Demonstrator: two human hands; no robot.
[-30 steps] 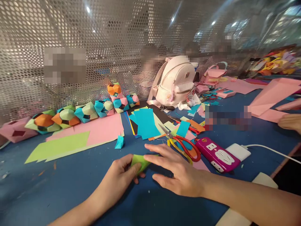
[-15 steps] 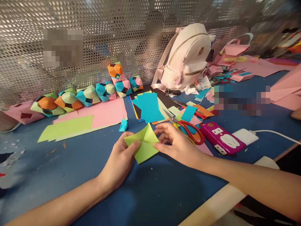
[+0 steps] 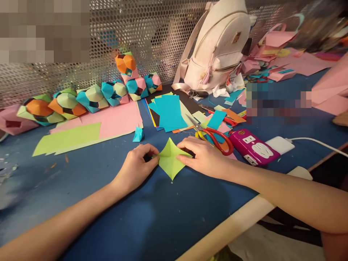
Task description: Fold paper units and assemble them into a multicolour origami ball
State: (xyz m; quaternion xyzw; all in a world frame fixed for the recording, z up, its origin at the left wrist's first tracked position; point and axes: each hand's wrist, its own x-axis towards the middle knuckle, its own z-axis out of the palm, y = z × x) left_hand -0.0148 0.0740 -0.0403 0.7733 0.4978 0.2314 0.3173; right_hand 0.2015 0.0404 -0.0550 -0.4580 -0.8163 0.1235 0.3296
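Observation:
A light green square of paper, creased across its middle, is held corner-on between my two hands just over the blue table. My left hand pinches its left corner between thumb and fingers. On the opposite side, my right hand grips the right corner, thumb on top and fingers behind. One corner points away from me and another towards me. Beyond my left hand sits a small folded blue paper piece. Red-handled scissors lie just past my right hand.
Folded multicoloured paper balls line the back by the perforated metal screen. Green paper sheets lie left, blue sheets in the middle. A cream backpack stands behind. A purple power strip with a white plug is right.
My left hand has slid from the paper's face to its left corner. The green paper has turned so a corner points straight at me and looks flatter. The view has shifted.

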